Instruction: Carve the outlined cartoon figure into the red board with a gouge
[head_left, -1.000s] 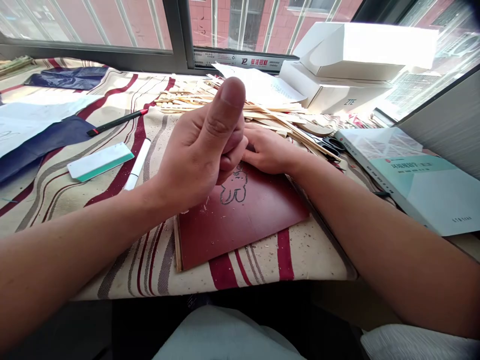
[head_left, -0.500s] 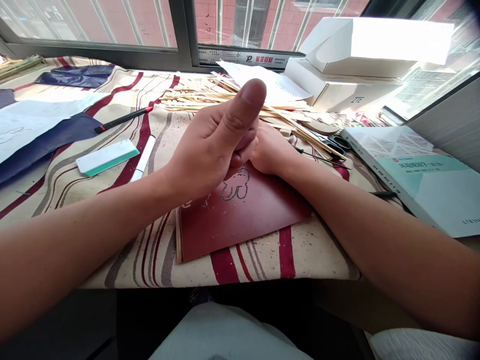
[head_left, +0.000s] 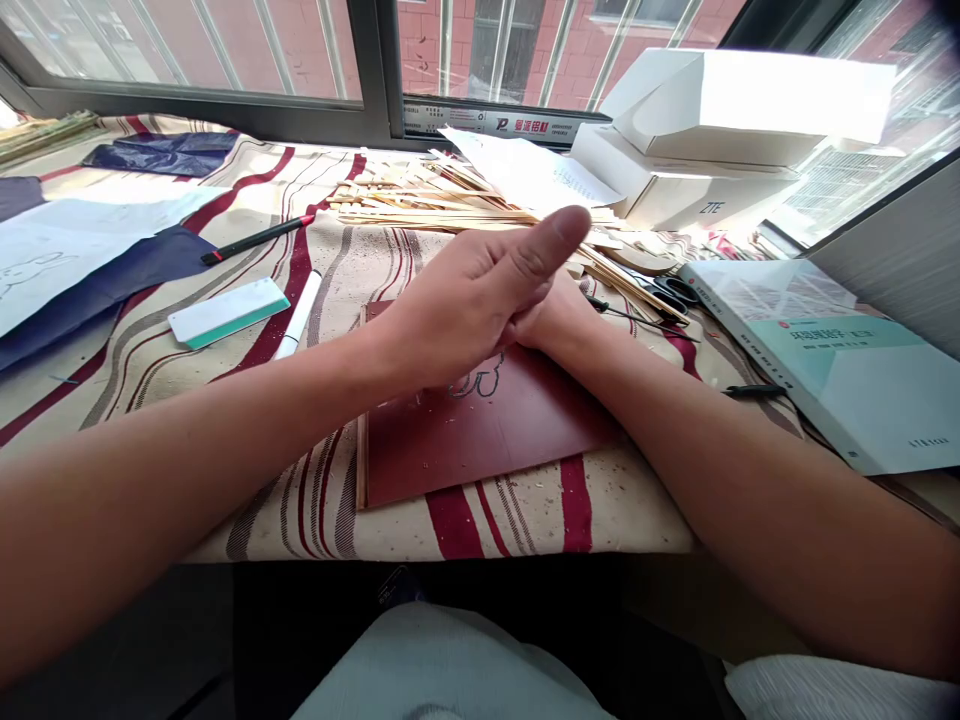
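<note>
The left hand (head_left: 469, 305) is positioned above the upper part of a dark red laminated board (head_left: 487, 435), with the thumb (head_left: 547, 250) extended toward the window and the remaining fingers folded against the right hand (head_left: 562, 320). The two hands are in contact. The right hand lies beyond the left, and its fingers are concealed behind the left hand. Grip state: both hands are closed together, but it cannot be determined whether either grip holds an object, as no held item is visible between them. The board lies flat on a striped cloth (head_left: 337, 500) covering the worktop, directly in front of the person. A penciled cartoon outline (head_left: 476, 385) on its surface is partly hidden by the left hand, and fine wood shavings (head_left: 442, 435) are scattered across it. Beyond the hands lies a pile of thin wooden strips (head_left: 427, 205), which extends toward a pair of black-handled scissors (head_left: 675, 292). A white ZTE box (head_left: 697, 190) stands behind the strips. To the right is a book with a teal cover (head_left: 817, 360). To the left of the board are a white marker (head_left: 298, 315), a white-and-teal plastic scraper (head_left: 229, 313) and a black pen (head_left: 255, 240). Further left, a sheet of paper with a drawn rabbit (head_left: 75, 260) overlaps dark blue carbon paper (head_left: 90, 285).
</note>
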